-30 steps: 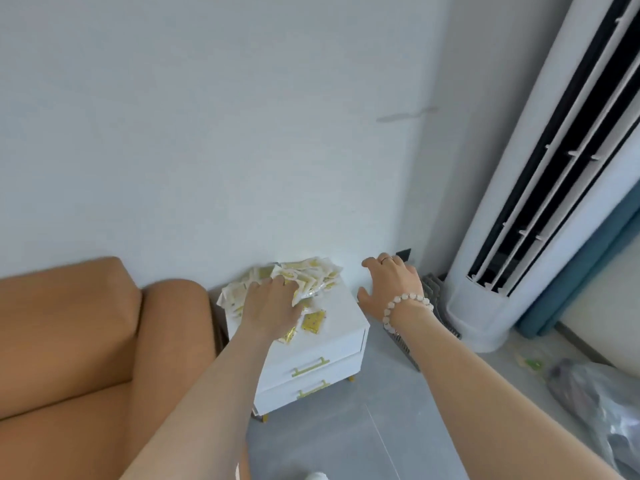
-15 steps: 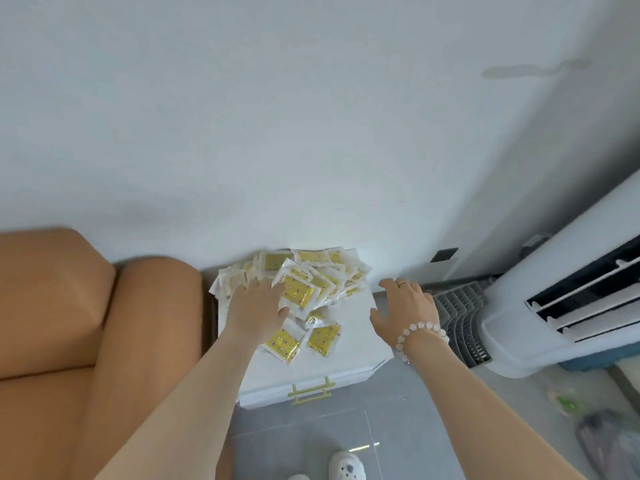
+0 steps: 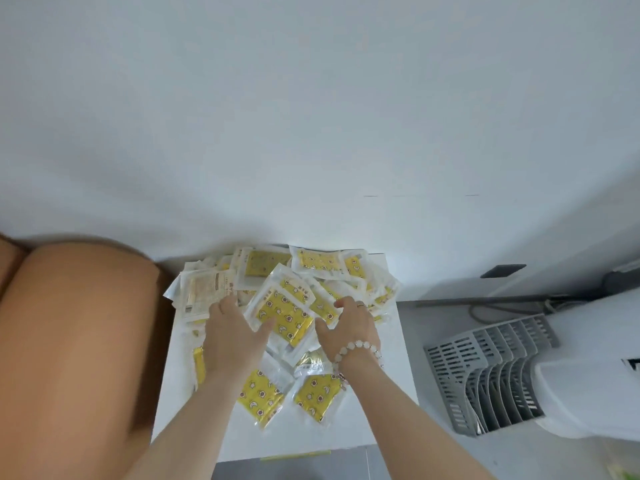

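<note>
A heap of yellow star-and-moon packets [image 3: 320,263] in clear wrappers covers the back half of a white nightstand top [image 3: 388,393]. One big yellow packet [image 3: 280,315] lies tilted on top of the heap, between my two hands. My left hand [image 3: 233,336] lies on the heap's left side and its thumb pinches that packet's lower left edge. My right hand [image 3: 351,327], with a bead bracelet at the wrist, curls its fingers over the packets just to the right, its thumb at the big packet's right edge. Two loose packets [image 3: 317,393] lie nearer me under my forearms.
A tan sofa armrest [image 3: 86,341] stands tight against the nightstand's left side. On the grey floor to the right lies a grey slotted rack [image 3: 491,368], with the white base of a tower air conditioner [image 3: 588,362] beyond it. The white wall [image 3: 311,133] is right behind the heap.
My head has tipped down and come closer over the nightstand. My right hand has moved left from the nightstand's right edge onto the heap. The big packet now lies between both hands.
</note>
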Motion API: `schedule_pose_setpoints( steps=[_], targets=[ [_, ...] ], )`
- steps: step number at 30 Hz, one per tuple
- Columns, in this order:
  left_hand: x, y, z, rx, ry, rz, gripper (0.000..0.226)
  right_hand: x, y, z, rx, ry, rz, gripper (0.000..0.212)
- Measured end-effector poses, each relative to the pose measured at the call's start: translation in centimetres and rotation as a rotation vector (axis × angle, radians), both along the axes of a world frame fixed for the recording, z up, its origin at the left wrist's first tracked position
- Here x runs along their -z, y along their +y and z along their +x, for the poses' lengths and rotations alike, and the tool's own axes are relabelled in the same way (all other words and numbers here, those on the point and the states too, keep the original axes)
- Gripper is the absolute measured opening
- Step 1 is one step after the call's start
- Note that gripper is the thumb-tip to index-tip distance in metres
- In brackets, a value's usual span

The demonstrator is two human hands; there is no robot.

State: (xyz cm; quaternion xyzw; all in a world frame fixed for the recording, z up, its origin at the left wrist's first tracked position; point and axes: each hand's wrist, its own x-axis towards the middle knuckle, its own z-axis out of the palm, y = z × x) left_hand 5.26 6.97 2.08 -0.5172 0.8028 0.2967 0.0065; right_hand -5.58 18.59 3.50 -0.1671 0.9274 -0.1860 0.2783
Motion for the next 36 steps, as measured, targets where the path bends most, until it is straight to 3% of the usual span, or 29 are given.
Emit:
schedule_pose_setpoints(
  steps=[3, 7, 11, 17, 24, 28, 30, 33, 36],
  targets=[
    [3.1, 0.5, -0.7, -0.23, 0.018, 0.119, 0.103, 2.2, -2.6, -1.1, -0.027, -0.02, -0.021, 0.066],
    [5.7, -0.3, -0.4, -0.188, 0.048, 0.136, 0.111, 4.1, -4.7, -1.4, -0.041, -0.042, 0.084, 0.095],
    [6.6, -0.7, 0.1, -0.12, 0.113, 0.25, 0.113, 5.4, -6.5, -1.0, -0.155, 0.079, 0.154, 0.095],
    [7.3, -1.1, 0.8, -0.11, 0.166, 0.264, 0.109, 6.2, -7.2, -0.5, -0.156, 0.111, 0.077, 0.069],
    [7.8, -1.0, 0.9, -0.145, 0.153, 0.261, 0.103, 5.7, -7.0, -0.3, 0.16, -0.155, -0.266, 0.035],
    [7.5, -0.6, 0.3, -0.077, 0.154, 0.234, 0.097, 4.0, -5.8, -1.8, 0.775, -0.523, -0.678, 0.064],
    [7.3, -0.5, 0.2, -0.028, 0.133, 0.193, 0.094, 3.5, -4.5, -3.3, 0.958, -0.583, -0.729, 0.059],
    [6.9, -0.5, 0.1, -0.001, 0.13, 0.106, 0.087, 3.2, -2.6, -5.4, 1.019, -0.569, -0.772, 0.029],
    [6.4, -0.4, -0.6, -0.008, 0.155, 0.011, 0.08, 2.9, -0.9, -6.5, 1.007, -0.563, -0.762, 0.025]
  ],
)
